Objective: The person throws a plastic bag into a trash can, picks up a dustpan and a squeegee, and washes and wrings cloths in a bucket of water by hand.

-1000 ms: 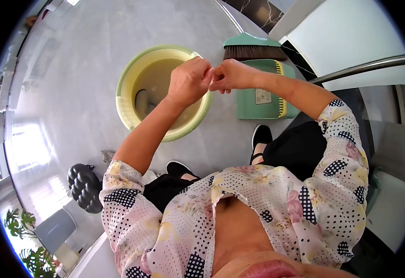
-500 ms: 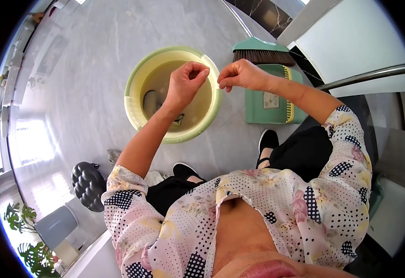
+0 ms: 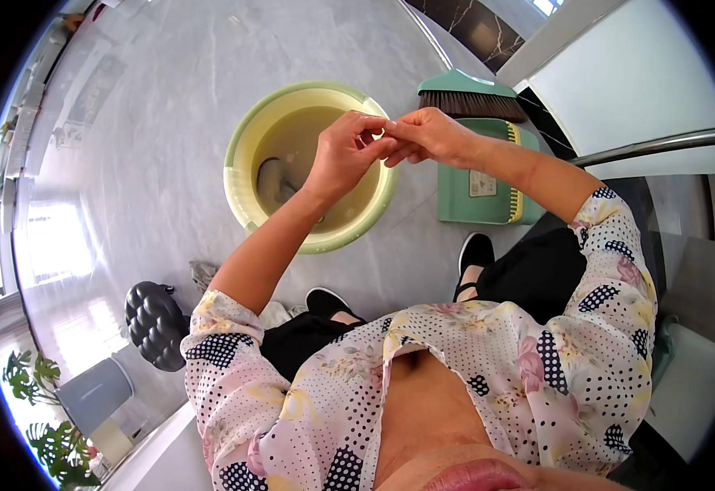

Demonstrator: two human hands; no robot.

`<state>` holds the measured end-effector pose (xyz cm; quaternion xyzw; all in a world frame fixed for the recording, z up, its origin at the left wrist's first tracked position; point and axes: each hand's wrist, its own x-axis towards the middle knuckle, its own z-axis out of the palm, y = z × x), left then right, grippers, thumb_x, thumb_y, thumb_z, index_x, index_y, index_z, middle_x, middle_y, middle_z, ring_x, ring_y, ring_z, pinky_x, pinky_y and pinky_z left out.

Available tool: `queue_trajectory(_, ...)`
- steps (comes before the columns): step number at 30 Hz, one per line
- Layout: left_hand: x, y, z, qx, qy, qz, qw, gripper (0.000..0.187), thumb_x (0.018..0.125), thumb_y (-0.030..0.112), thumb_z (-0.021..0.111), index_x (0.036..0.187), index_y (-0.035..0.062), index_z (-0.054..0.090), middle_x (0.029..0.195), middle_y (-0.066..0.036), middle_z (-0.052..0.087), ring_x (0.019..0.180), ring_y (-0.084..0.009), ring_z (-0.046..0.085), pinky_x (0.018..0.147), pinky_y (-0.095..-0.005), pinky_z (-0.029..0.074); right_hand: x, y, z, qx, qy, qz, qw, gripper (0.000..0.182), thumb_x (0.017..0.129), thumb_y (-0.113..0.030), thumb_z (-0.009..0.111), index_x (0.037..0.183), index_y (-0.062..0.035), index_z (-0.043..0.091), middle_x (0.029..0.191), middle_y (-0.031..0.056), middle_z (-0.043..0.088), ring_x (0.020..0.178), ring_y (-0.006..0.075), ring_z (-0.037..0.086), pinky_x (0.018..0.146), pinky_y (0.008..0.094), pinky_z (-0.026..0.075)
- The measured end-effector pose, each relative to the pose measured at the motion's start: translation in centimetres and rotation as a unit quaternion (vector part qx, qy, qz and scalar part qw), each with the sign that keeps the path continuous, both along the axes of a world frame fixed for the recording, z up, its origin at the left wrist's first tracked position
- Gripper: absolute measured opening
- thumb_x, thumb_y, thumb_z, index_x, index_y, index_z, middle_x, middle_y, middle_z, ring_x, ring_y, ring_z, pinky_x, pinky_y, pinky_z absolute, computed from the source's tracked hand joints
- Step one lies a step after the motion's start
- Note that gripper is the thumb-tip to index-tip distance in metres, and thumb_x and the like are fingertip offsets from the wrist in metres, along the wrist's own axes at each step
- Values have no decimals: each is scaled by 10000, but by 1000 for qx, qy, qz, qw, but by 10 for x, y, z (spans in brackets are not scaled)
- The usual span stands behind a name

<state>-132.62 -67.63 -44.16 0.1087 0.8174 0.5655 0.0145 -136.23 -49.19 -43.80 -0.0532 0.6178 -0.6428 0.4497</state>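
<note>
A pale yellow-green basin [image 3: 236, 196] stands on the grey floor, holding cloudy water [image 3: 300, 131]. Under the water lies a dark curved shape [image 3: 270, 176] that I cannot name. My left hand [image 3: 347, 151] is over the basin's right side, its thumb and fingers pinched together. Meeting it fingertip to fingertip, my right hand [image 3: 437, 135] is pinched too, just past the basin's right rim. Anything between the fingertips is too small or too hidden to make out.
To the right lie a green dustpan [image 3: 455, 200] and a broom [image 3: 472, 98] with dark bristles. A black tufted stool [image 3: 155, 326] is at the left, near a crumpled grey cloth [image 3: 202, 274]. A metal rail [image 3: 660, 146] runs along the right, and a leafy plant [image 3: 63, 450] is lower left.
My hands were a little apart and have come together, the left moving right until the fingertips touch. The view has shifted slightly.
</note>
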Motion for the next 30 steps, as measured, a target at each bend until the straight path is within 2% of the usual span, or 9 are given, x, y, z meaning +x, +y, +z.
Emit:
queue_trajectory(2, -2, 2, 5, -59, 39, 16, 997, 126, 764, 73, 665, 887, 60, 641, 741, -40, 585, 641, -142, 566, 583, -265, 469, -1, -3, -1, -39, -37, -7, 999, 371, 920, -392, 472, 996, -57, 613, 948, 57, 659, 866, 126, 633, 623, 208, 412)
queue_trajectory(5, -7, -5, -2, -140, 162, 6, 977, 82, 766, 57, 644, 844, 43, 623, 757, -69, 583, 635, -178, 564, 565, -285, 467, -3, -5, 0, -104, -109, -15, 989, 478, 928, -457, 392, 1071, -42, 583, 1041, 76, 636, 970, 165, 605, 678, 236, 410)
queue_trajectory(8, -7, -8, 0, -170, 199, -11, 965, 57, 767, 53, 627, 816, 34, 604, 749, -81, 580, 630, -206, 558, 566, -295, 464, -5, -2, 7, -142, -165, 6, 976, 617, 918, -545, 297, 1133, -29, 557, 1108, 90, 609, 1042, 191, 570, 731, 258, 402)
queue_trajectory(10, -8, -8, -2, -113, 124, -17, 986, 50, 787, 71, 616, 814, 33, 598, 730, -73, 578, 625, -186, 552, 563, -288, 456, -8, 3, 8, -140, -179, 31, 973, 702, 901, -604, 235, 1171, -36, 547, 1148, 88, 593, 1066, 193, 552, 766, 262, 391)
queue_trajectory(14, -9, -10, -1, -18, -45, -2, 999, 89, 834, 109, 589, 827, 20, 589, 688, -45, 566, 615, -124, 528, 559, -263, 439, -9, 8, 8, -97, -137, 65, 984, 749, 880, -646, 226, 1184, -35, 535, 1153, 94, 589, 1050, 193, 558, 757, 268, 397)
queue_trajectory(17, -11, -14, 0, 38, -107, 2, 994, 132, 865, 137, 568, 846, 7, 581, 690, -23, 560, 621, -79, 503, 560, -239, 426, -10, 12, 8, -85, -124, 69, 986, 750, 878, -651, 226, 1193, -42, 529, 1160, 96, 585, 1045, 195, 558, 751, 275, 404)
queue_trajectory(26, -5, 1, 24, 105, -132, -2, 986, 150, 843, 89, 585, 960, -3, 606, 776, -23, 609, 712, -71, 554, 648, -213, 462, -7, 9, 1, -117, -162, 114, 973, 730, 854, -678, 270, 1180, -82, 538, 1132, 93, 592, 1030, 202, 562, 755, 282, 424)
queue_trajectory(30, -8, 5, 33, 49, -128, -25, 990, 134, 833, 80, 588, 938, 12, 635, 781, -23, 632, 710, -76, 566, 644, -226, 470, -8, 4, -3, -135, -180, 152, 962, 677, 854, -664, 312, 1164, -109, 544, 1139, 95, 585, 1030, 206, 562, 759, 287, 433)
